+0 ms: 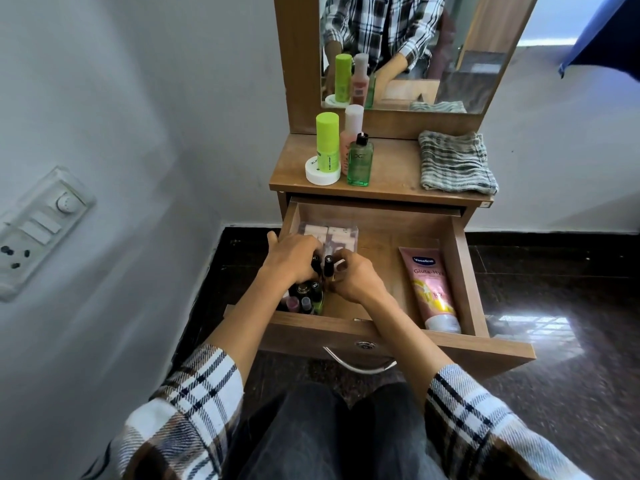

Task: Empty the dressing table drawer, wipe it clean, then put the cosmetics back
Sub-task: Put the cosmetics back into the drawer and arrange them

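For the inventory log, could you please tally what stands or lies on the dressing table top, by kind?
Bottles: 3 (lime green bottle, pink bottle, clear green bottle)
Round white jar: 1
Folded striped cloth: 1
Total: 5

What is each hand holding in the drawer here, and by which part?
Both hands are on small dark bottles. The left hand grips one around its body; the right hand pinches another near its cap. The exact finger contact is hidden.
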`<state>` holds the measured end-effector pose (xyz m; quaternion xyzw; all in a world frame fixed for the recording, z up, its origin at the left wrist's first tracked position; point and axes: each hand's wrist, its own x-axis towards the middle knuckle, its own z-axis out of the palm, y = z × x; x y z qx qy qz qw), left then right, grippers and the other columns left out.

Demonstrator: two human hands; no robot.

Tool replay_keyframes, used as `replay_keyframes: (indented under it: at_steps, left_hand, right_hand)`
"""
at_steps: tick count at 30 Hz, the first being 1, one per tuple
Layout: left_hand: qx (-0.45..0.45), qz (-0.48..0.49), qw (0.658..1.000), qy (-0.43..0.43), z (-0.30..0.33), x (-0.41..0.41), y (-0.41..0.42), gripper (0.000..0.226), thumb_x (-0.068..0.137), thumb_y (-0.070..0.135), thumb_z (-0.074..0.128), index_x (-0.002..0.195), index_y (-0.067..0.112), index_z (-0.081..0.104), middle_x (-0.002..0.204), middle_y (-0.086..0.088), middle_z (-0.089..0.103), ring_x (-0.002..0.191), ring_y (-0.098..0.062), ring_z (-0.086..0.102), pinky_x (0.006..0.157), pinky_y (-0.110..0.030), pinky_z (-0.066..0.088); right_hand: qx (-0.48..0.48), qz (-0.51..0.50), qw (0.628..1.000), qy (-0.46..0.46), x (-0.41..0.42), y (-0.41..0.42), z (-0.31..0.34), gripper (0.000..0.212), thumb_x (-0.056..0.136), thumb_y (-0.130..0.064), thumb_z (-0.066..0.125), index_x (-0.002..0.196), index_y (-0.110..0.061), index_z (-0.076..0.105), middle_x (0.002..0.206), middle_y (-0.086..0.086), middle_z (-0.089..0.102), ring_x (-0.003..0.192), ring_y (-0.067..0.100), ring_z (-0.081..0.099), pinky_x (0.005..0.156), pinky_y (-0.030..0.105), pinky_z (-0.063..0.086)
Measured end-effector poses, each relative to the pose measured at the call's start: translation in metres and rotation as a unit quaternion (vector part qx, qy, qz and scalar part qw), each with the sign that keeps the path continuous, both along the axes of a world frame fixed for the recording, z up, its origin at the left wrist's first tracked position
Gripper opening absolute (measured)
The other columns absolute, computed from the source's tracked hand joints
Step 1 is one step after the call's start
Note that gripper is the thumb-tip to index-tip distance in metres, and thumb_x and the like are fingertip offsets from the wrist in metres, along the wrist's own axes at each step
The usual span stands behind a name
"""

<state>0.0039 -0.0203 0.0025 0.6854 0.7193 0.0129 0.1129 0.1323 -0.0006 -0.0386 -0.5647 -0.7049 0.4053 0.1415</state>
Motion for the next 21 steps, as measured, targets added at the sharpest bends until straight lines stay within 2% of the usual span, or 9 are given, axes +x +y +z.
replay_keyframes:
  at_steps: [5,8,12,15,18,21]
  left_hand:
    - [0.010,0.005,1.000,-0.027,0.005,-0.002,-0.003,0.021,0.078,0.021,0.071,0.092,0.027,0.058,0.084,0.008,0.052,0.099,-0.019,0.051,0.090,-0.042,0.026]
    - [0.005,0.014,0.999,-0.050,0.012,-0.003,-0.005,0.025,0.076,0.022,0.073,0.095,0.027,0.058,0.085,0.008,0.059,0.100,-0.018,0.052,0.097,-0.045,0.026]
    - [0.007,0.018,0.998,-0.058,0.021,-0.002,-0.011,0.025,0.075,0.023,0.075,0.092,0.028,0.057,0.090,0.006,0.064,0.101,-0.017,0.053,0.099,-0.045,0.026]
    - [0.030,0.026,0.997,-0.064,0.027,0.002,-0.018,0.022,0.077,0.023,0.073,0.095,0.027,0.060,0.081,0.010,0.057,0.102,-0.018,0.053,0.101,-0.046,0.027]
    - [0.055,0.033,0.996,-0.062,0.033,0.003,-0.028,0.017,0.080,0.022,0.069,0.095,0.026,0.062,0.075,0.013,0.052,0.104,-0.018,0.053,0.102,-0.049,0.026]
    - [0.058,0.045,0.996,-0.058,0.041,-0.001,-0.035,0.014,0.083,0.024,0.066,0.096,0.024,0.062,0.100,0.008,0.062,0.109,-0.018,0.053,0.104,-0.049,0.023]
  right_hand:
    - [0.014,-0.011,1.000,0.000,0.001,-0.001,0.000,0.041,0.076,-0.008,0.071,0.115,-0.014,0.058,0.114,0.011,0.063,0.103,0.026,0.061,0.077,0.027,0.047]
    - [0.021,-0.020,1.000,0.009,0.003,-0.002,0.000,0.038,0.076,-0.009,0.067,0.113,-0.015,0.060,0.112,0.010,0.064,0.102,0.026,0.061,0.079,0.028,0.048]
    - [0.055,-0.044,0.996,0.049,0.006,-0.009,0.003,0.035,0.073,-0.013,0.069,0.107,-0.016,0.062,0.099,0.001,0.063,0.093,0.020,0.062,0.072,0.024,0.045]
    - [0.093,-0.077,0.989,0.082,0.009,-0.015,0.011,0.028,0.071,-0.019,0.069,0.098,-0.020,0.061,0.096,-0.002,0.064,0.088,0.020,0.063,0.075,0.033,0.053]
    - [0.153,-0.097,0.980,0.084,0.013,-0.020,0.020,0.023,0.072,-0.018,0.063,0.095,-0.021,0.060,0.096,-0.002,0.064,0.087,0.020,0.061,0.078,0.039,0.053]
    - [0.172,-0.093,0.978,0.074,0.015,-0.019,0.032,0.022,0.074,-0.018,0.064,0.097,-0.019,0.061,0.096,-0.002,0.065,0.088,0.019,0.061,0.079,0.038,0.053]
